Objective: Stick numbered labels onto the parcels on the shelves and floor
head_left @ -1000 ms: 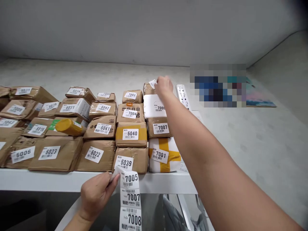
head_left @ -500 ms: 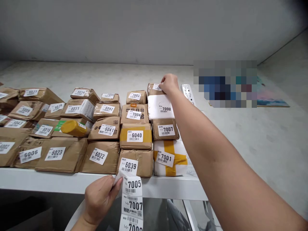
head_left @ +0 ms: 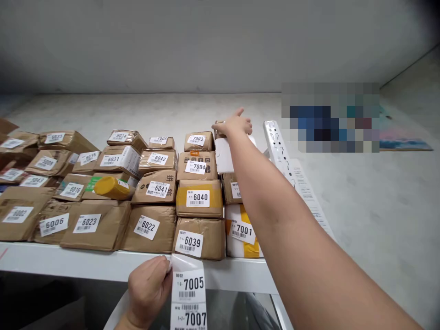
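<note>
The left hand [head_left: 148,289] pinches the top of a strip of labels [head_left: 188,293] between thumb and fingers, just below the front edge of the surface [head_left: 85,266]; the strip hangs down, its top label reading 7005 and the next 7007. The right hand [head_left: 235,124] stretches to the far end of the rightmost row of parcels, fingers spread loose and flat, pressing on the small brown parcel [head_left: 218,124] behind the white parcel [head_left: 224,155]. Half a second ago the fingertips pinched a small label at that brown parcel's top; now nothing shows between them, so the label seems stuck down and the hand grips nothing. The forearm now covers parcel 7007 and much of the white one. Left of the white parcel lie parcels 7004 [head_left: 195,165] and 7003 [head_left: 198,140]; right of it lies a white perforated bracket [head_left: 279,145].
</note>
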The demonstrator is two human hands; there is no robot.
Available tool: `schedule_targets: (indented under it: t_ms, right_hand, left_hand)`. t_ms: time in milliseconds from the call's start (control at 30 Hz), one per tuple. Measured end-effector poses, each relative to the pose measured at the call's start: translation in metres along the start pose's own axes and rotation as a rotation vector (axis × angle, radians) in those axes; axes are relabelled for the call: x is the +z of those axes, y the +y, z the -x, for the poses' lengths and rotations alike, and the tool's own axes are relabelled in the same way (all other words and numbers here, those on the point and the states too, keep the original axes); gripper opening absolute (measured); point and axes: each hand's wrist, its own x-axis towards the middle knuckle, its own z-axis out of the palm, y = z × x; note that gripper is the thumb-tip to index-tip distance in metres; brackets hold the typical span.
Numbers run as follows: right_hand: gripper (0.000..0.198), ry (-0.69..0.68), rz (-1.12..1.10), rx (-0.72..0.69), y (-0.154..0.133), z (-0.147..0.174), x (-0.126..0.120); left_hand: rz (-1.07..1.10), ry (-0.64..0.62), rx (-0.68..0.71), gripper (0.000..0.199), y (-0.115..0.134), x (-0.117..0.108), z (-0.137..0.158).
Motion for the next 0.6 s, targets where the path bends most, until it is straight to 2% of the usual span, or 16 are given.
schedule_targets:
  t_ms: [67,133,267,433,500,600]
  right_hand:
    - [0.133,0.006,-0.060,0.001,0.003,-0.002,0.008]
    - [0.131,0.082,-0.161,-0.043,0.008,-0.002,0.012]
    - [0.108,0.306,-0.223,-0.178,0.018,0.001,0.006]
    - [0.063,0.527,-0.146,-0.359,0.032,0.019,-0.026]
    - [0.052,0.566,-0.157,-0.408,0.040,0.041,-0.044]
    - [0.044,0.530,-0.205,-0.467,0.054,0.091,-0.071]
  left_hand:
    - [0.034,-0.004,-0.014,0.028,-0.001,0.001,0.001]
    - [0.059,-0.002,-0.019,0.027,-0.001,0.001,0.003]
    - [0.102,-0.006,-0.039,0.028,-0.003,0.002,0.006]
    - [0.096,-0.018,-0.012,0.025,-0.004,0.001,0.008]
    - [0.072,-0.023,0.003,0.024,-0.004,0.000,0.005]
    - [-0.010,-0.019,0.043,0.028,-0.005,-0.002,-0.002]
